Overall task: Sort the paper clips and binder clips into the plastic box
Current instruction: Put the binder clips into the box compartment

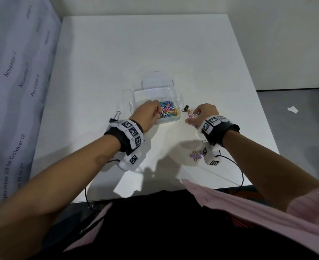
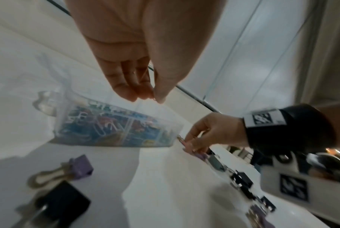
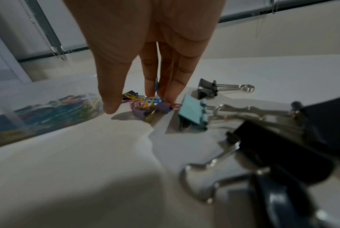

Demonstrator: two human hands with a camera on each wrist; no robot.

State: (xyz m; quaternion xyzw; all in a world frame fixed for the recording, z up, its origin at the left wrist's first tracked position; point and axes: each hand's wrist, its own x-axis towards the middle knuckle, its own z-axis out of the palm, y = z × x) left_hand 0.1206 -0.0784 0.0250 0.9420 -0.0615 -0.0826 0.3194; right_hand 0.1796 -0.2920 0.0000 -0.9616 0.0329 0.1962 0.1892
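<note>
The clear plastic box point(image 1: 137, 94) stands mid-table, and its near compartment is full of coloured paper clips point(image 1: 169, 109). My left hand point(image 1: 157, 111) hovers over that compartment with thumb and fingertips point(image 2: 144, 92) pinched together, seemingly on one thin paper clip. Right of the box lies a small tangle of paper clips and little binder clips point(image 1: 190, 113). My right hand point(image 1: 191, 116) reaches down to it with straight fingers point(image 3: 151, 86) touching its top, while the thumb point(image 3: 110, 106) stands apart on the box side. A teal binder clip point(image 3: 193, 112) lies beside that tangle.
A black binder clip point(image 1: 117, 117) lies left of the box, by my left wrist. Purple binder clips point(image 1: 197, 155) sit under my right wrist near the front edge. Large black binder clips point(image 3: 282, 146) lie close to the right wrist camera. A wall borders the table's left side.
</note>
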